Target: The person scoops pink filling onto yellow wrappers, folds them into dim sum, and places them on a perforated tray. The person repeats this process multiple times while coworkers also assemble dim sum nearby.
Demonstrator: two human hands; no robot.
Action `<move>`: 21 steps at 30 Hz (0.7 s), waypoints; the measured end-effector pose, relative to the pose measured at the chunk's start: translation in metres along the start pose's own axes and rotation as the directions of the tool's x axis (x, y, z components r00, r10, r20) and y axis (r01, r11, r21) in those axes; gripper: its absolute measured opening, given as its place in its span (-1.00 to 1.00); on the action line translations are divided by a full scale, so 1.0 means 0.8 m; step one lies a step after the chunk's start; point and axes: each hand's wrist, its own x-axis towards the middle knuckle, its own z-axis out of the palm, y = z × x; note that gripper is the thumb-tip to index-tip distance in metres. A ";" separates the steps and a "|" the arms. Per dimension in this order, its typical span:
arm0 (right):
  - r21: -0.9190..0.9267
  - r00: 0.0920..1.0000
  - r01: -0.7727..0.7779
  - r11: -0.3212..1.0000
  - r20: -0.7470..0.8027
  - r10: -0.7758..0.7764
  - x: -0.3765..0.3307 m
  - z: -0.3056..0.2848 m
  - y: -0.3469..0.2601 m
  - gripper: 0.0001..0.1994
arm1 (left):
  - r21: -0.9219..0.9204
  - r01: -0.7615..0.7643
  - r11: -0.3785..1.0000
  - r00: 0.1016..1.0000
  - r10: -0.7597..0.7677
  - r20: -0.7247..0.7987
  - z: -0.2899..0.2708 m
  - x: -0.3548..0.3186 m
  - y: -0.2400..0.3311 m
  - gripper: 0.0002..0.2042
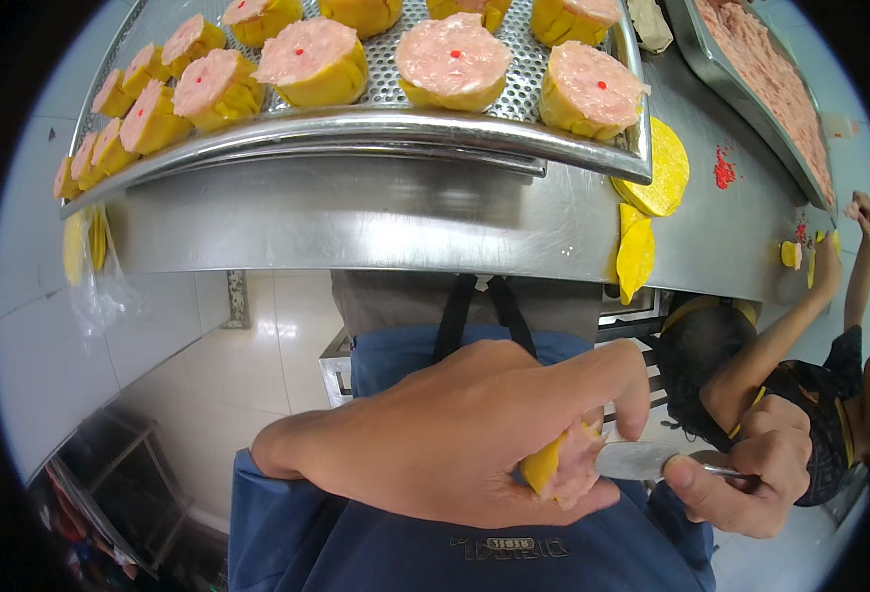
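Note:
My left hand (455, 434) is curled around a dumpling (561, 469) with a yellow wrapper and pink meat filling, held low in front of my blue apron. My right hand (741, 469) grips a flat metal spatula (637, 459), its blade pressed against the pink filling. Above, a perforated steel tray (376, 123) holds several finished yellow dumplings topped with pink filling and a red dot, such as the dumpling (453, 61) in the front row.
The steel table (356, 217) carries loose yellow wrappers (657, 168) at its right front edge. A steel pan of pink meat filling (765, 79) stands at the far right. Another person (800, 385) in dark clothes reaches up to the table's edge at right. A plastic bag (95, 266) hangs at left.

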 end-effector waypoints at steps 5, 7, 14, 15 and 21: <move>0.053 0.988 0.123 0.991 -0.098 -0.117 0.005 0.032 0.012 -0.62 | 0.246 -0.283 0.927 0.959 0.278 0.054 0.005 0.015 -0.016 -0.70; 0.053 0.984 0.168 0.984 -0.074 -0.164 0.005 0.032 0.016 -0.63 | 0.309 -0.297 0.904 0.952 0.305 0.023 0.004 0.011 -0.018 -0.69; 0.098 0.996 0.083 0.992 -0.023 -0.081 -0.003 0.016 0.011 -0.63 | 0.063 -0.074 0.995 0.995 0.078 -0.058 0.002 -0.005 -0.006 -0.70; 0.137 0.994 0.097 0.986 -0.056 -0.090 -0.003 0.020 0.012 -0.63 | 0.006 -0.085 0.996 0.994 0.086 -0.062 0.003 -0.002 -0.008 -0.70; 0.147 0.987 0.152 0.977 -0.069 -0.143 -0.001 0.036 0.015 -0.63 | 0.318 -0.287 0.904 0.956 0.290 0.039 0.004 0.008 -0.020 -0.68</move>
